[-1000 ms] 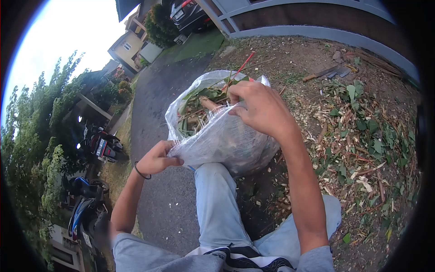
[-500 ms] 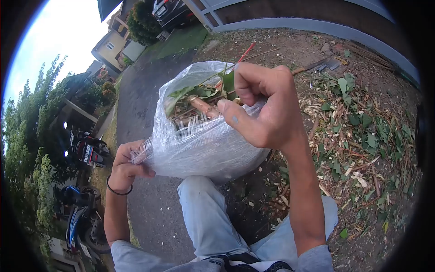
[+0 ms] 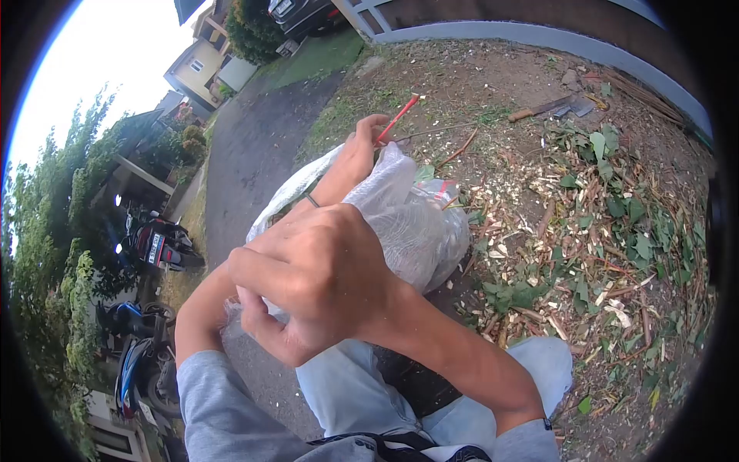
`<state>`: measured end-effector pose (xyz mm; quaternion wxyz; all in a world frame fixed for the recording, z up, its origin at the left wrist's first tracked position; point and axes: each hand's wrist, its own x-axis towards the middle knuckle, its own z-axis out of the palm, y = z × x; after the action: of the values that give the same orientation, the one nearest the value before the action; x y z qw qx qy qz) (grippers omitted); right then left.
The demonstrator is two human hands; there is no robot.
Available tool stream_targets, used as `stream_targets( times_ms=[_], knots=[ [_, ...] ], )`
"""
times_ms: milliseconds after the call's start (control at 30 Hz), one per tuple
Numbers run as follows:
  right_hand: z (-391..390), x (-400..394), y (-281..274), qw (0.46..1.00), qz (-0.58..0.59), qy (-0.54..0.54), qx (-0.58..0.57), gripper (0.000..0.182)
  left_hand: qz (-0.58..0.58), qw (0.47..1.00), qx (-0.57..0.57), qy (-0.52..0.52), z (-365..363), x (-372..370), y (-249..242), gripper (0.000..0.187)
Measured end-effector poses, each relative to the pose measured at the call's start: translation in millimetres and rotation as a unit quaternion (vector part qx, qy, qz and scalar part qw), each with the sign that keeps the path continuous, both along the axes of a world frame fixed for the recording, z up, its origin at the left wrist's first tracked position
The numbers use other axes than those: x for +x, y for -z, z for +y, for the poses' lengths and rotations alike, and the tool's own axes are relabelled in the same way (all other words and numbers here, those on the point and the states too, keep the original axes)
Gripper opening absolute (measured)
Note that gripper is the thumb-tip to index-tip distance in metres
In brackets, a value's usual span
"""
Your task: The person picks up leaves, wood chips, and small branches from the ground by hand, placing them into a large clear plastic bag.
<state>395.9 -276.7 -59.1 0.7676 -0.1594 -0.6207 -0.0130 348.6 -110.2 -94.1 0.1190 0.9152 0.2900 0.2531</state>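
A clear plastic bag (image 3: 431, 231) bulges in front of my knees, its near side and contents mostly hidden by my arms. My left hand (image 3: 360, 154) reaches across to the far rim, fingers bent around the gathered plastic beside a thin red stick (image 3: 398, 118). Over the left forearm crosses my right hand (image 3: 308, 277), closed in a fist nearer the camera. A bit of plastic shows by its thumb, so it appears to grip the bag's near edge; its fingertips are partly hidden.
Wood chips and leaves (image 3: 570, 254) cover the ground at right. Beyond them lies a blade with a wooden handle (image 3: 531, 112). A motorcycle (image 3: 160, 245) and a blue scooter (image 3: 135, 369) stand at left, beside the paved path (image 3: 246, 162). A low wall (image 3: 493, 31) runs behind.
My left hand has gone from the bag's left edge to its far rim. My right hand has come down and left, across the left forearm. The bag's opening has been drawn together.
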Motion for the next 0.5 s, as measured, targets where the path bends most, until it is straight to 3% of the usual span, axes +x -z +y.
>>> stream_targets(
  times_ms=[67,133,167,233,267,333,367,433,500],
  knots=[
    [1,-2,5,1.000,-0.007,0.020,0.000,0.015,0.122,0.992,-0.026,-0.036,1,-5,-15,0.033],
    [4,5,4,0.998,-0.048,0.050,-0.004,0.017,0.263,0.942,0.195,0.075,19,-36,-25,0.030],
    [6,8,5,0.998,-0.048,0.051,-0.002,0.017,0.263,0.941,0.198,0.075,2,-35,-33,0.030],
    [8,17,8,0.994,-0.063,0.089,-0.007,0.016,0.055,0.989,0.139,-0.011,-48,-42,-53,0.026],
    [9,25,9,0.994,-0.064,0.092,-0.006,0.015,0.056,0.988,0.141,-0.019,-53,-51,-55,0.026],
    [12,37,9,0.993,-0.052,0.101,-0.014,0.016,0.006,0.998,0.008,-0.062,-55,-72,-66,0.027],
    [14,43,8,0.992,-0.042,0.118,-0.028,0.018,0.005,0.998,0.013,-0.066,-51,-82,-66,0.027],
    [19,56,11,0.987,-0.051,0.148,-0.045,0.020,0.021,0.984,0.164,0.058,-40,-97,-62,0.020],
    [23,72,14,0.979,-0.061,0.184,-0.061,0.021,0.023,0.983,0.183,0.016,-52,-99,-62,0.014]
  ],
)
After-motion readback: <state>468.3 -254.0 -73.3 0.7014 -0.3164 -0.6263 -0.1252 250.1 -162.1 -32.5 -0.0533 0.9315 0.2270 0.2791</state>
